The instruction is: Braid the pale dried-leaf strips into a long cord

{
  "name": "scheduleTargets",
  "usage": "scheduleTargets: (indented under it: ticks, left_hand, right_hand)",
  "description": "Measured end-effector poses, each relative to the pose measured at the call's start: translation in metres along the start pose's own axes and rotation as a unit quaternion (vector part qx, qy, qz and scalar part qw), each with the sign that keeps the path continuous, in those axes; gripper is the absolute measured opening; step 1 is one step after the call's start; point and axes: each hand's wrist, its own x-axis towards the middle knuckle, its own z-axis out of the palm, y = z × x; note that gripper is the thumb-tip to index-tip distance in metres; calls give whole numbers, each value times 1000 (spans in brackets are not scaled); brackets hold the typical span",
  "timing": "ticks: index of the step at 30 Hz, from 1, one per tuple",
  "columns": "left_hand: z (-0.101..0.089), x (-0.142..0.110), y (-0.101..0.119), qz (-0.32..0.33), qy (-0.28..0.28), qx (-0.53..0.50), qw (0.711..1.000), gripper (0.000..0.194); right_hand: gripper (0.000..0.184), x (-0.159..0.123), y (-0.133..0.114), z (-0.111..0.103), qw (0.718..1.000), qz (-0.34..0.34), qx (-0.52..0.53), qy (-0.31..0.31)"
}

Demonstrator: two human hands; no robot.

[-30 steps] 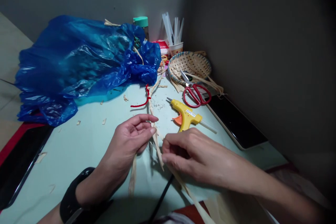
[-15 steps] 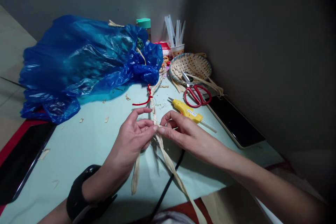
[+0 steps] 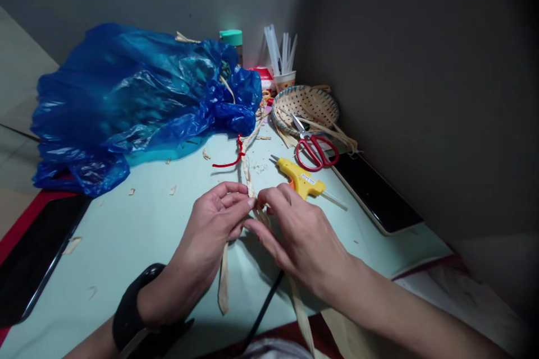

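Observation:
A pale braid of flat, straw-like strips runs toward me from a red fuzzy wire twisted round its far part. My left hand pinches the braid's near end between thumb and fingers. Just to its right, my right hand has its fingers curled at the loose strips, thumb lower and apart from the index finger. One loose strip hangs below my left hand. Another long strip comes out under my right hand toward the table's near edge. The exact contact at my right fingertips is partly hidden.
A yellow glue gun, red-handled scissors and a woven basket lie beyond my right hand. A phone lies at right, a dark-screened device at left. A blue plastic bag fills the back left.
My right hand has turned and its thumb has dropped away from the left thumb, the fingers now at the loose strips. My left hand still pinches the braid, its index finger lowered.

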Motion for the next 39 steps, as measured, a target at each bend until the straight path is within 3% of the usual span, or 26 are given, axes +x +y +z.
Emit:
scheduleTargets:
  ticks: [4,9,16,23,30,39]
  left_hand:
    - [0,1,-2,10,-23,-24,999,25]
    - [0,2,-2,11,-27,-20,999,20]
    - [-2,-1,-2,-7,-35,-9,999,12]
    - [-3,2,0,-25,-43,-4,999,17]
    - [-6,7,-6,-35,-47,-13,998,17]
    - [-9,7,-3,-41,-57,-34,997,22]
  right_hand:
    - [14,-4,-1,5,994,-12,-105,31]
    - [19,-10,0,7,988,-45,-131,70]
    - [20,-6,5,1,998,-14,29,45]
    - [19,-1,8,-14,984,59,168,-10]
    - [20,1,9,-14,972,90,208,-57]
    - [24,-3,9,-21,975,51,207,-68]
